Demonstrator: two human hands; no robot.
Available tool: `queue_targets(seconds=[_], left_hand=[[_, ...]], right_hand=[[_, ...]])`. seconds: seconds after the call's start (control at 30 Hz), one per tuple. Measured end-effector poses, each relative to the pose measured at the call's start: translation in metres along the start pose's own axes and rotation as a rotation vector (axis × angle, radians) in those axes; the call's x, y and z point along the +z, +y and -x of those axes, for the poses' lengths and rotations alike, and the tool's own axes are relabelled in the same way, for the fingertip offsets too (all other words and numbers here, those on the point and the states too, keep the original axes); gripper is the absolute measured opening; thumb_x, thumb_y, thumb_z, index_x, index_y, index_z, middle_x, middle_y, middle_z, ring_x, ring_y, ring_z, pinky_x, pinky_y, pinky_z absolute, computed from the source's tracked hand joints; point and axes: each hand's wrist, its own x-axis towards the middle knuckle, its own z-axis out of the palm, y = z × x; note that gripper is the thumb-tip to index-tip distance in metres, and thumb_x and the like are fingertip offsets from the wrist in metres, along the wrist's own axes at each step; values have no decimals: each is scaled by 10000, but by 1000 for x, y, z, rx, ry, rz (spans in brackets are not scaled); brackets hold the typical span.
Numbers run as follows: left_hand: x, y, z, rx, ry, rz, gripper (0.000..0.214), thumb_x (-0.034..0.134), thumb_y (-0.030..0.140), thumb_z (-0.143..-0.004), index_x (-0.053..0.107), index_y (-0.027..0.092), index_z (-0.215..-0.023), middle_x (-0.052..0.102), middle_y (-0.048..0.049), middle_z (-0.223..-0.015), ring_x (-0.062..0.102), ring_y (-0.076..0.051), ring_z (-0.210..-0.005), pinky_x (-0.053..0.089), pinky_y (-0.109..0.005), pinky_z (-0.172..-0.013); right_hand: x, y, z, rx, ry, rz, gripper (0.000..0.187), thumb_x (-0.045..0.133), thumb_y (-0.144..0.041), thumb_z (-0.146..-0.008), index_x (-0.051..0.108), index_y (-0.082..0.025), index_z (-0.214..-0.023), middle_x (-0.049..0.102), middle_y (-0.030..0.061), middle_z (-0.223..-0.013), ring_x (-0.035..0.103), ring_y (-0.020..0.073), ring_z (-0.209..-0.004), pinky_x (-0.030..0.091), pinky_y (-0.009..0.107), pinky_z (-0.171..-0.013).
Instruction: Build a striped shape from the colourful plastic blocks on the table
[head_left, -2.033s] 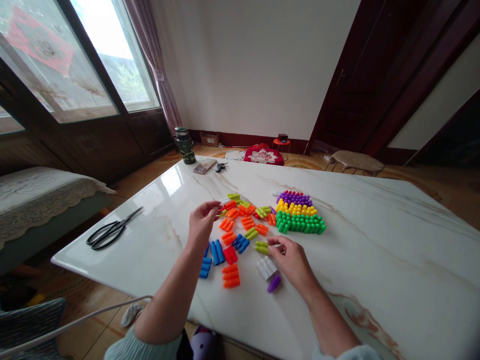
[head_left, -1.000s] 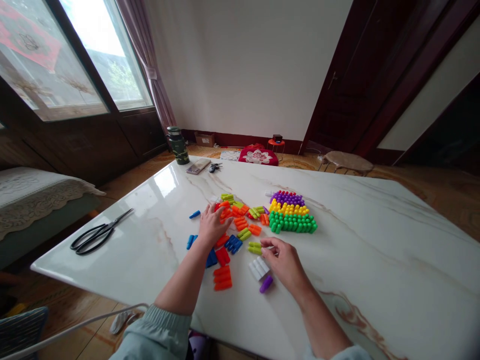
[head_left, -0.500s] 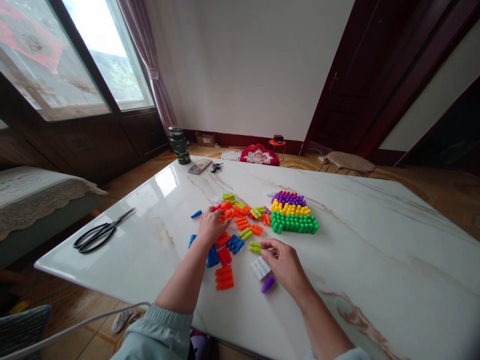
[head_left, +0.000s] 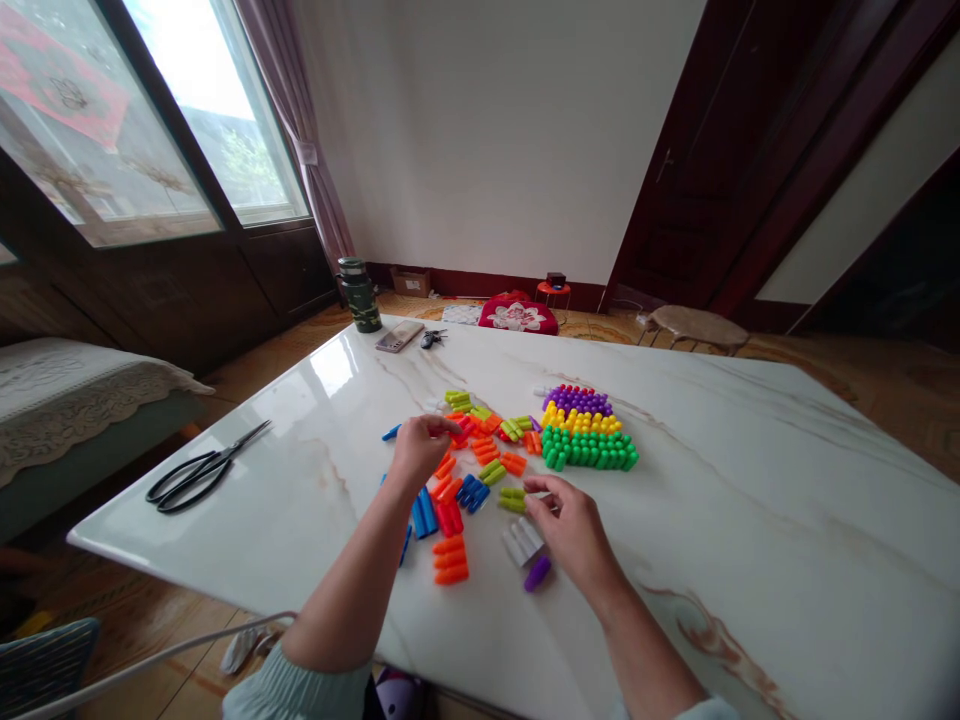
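Loose plastic peg blocks in orange, blue, red, lime and white lie scattered on a white marble table. A joined slab of purple, yellow and green pegs sits just beyond them. My left hand is lifted slightly over the pile, its fingers pinched on a small red-orange piece. My right hand rests on the table beside a white block and a purple peg, its fingers curled on something I cannot make out. A single blue peg lies left of my left hand.
Black scissors lie near the table's left edge. A phone, keys and a dark green bottle are at the far corner. A bed stands at the left, and a stool and red cushion beyond the table.
My left hand dropped onto the pile, then lifted off it with its fingers pinched on a piece. A blue peg now lies to its left. My right hand barely moved.
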Motion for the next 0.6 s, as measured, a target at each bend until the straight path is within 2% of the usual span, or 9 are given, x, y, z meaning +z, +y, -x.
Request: queue_targets(seconds=[0.07,0.13,0.23,0.3,0.37,0.47,0.53,0.6], left_hand=[[7,13,12,-20,-118,146,186,580,193,-678,754,194,-745,715,-33,-688,669,-189,-686,528,-291,-673],[16,25,27,-120,-300,472,150,650,220,-641,751,169,-740,714,-43,-673,675,-191,-699,528,-295,-701],[30,37,46,-211,-466,658,132,727,223,-582,742,161,-698,700,-35,-637,663,-172,-663,521,-279,-700],[36,39,54,-230,-502,693,132,737,221,-578,738,162,-696,692,-26,-624,645,-152,-621,513,-260,-662],[40,39,58,-233,-488,709,122,732,218,-588,732,164,-697,684,-16,-617,623,-132,-585,501,-243,-625],[41,39,59,-248,-453,724,125,752,237,-587,714,164,-681,675,-9,-613,611,-120,-564,500,-239,-611],[41,40,59,-287,-462,756,199,795,287,-568,706,159,-691,684,-20,-646,625,-129,-584,519,-257,-635],[41,42,61,-346,-494,804,301,838,346,-542,702,151,-727,698,-38,-697,644,-142,-620,539,-282,-671]], right_hand=[[1,0,-1,4,27,-81,323,595,-361,-796,661,-157,-1036,700,99,-995,649,167,-686,558,304,-676],[2,-2,-2,20,43,-178,450,619,-410,-797,599,-157,-1168,678,104,-1052,641,150,-671,559,296,-655],[-1,-8,0,-18,74,-210,558,666,-379,-771,536,-182,-1275,650,102,-1119,620,131,-664,550,271,-614],[-4,-11,2,-121,98,-108,454,662,-307,-773,604,-208,-1212,642,93,-1128,626,149,-746,543,259,-626],[-8,-13,4,-227,122,30,309,633,-231,-784,685,-235,-1088,638,80,-1118,626,181,-882,540,271,-708],[-11,-12,6,-298,144,142,279,604,-167,-796,716,-261,-1033,640,68,-1097,604,203,-1002,505,316,-868],[-13,-13,7,-311,131,115,272,599,-177,-808,712,-258,-1042,658,66,-1059,613,199,-973,504,312,-856],[-13,-14,8,-300,111,28,220,614,-222,-817,715,-240,-1011,680,60,-987,629,187,-889,516,285,-770]])
